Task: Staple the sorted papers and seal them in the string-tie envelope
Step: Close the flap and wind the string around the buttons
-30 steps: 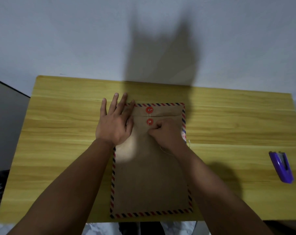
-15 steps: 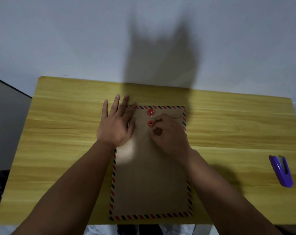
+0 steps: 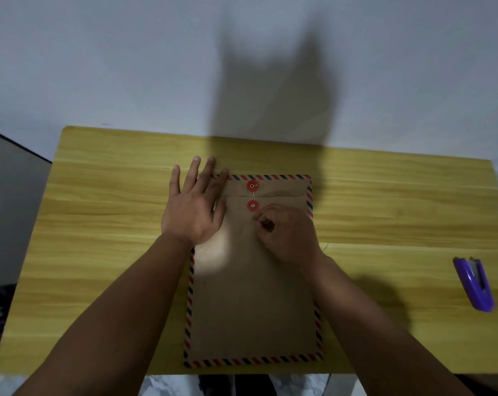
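Note:
A brown envelope (image 3: 253, 304) with a red-and-blue striped border lies flat in the middle of the wooden table (image 3: 99, 230), its flap folded down. Two red string-tie discs sit near its top: the upper disc (image 3: 252, 185) on the flap, the lower disc (image 3: 252, 205) just under it, with thin white string running between them. My left hand (image 3: 195, 207) lies flat with fingers spread on the envelope's top left corner. My right hand (image 3: 287, 232) is just below and right of the lower disc, fingertips pinched on the string. The papers are not visible.
A purple stapler (image 3: 475, 284) lies near the table's right edge, well away from the envelope. A white wall rises behind the table's far edge. A dark grey surface (image 3: 11, 201) stands to the left of the table.
My right hand circled near the lower disc, up beside it half a second ago and now lower and to the right. The left hand has stayed flat on the corner.

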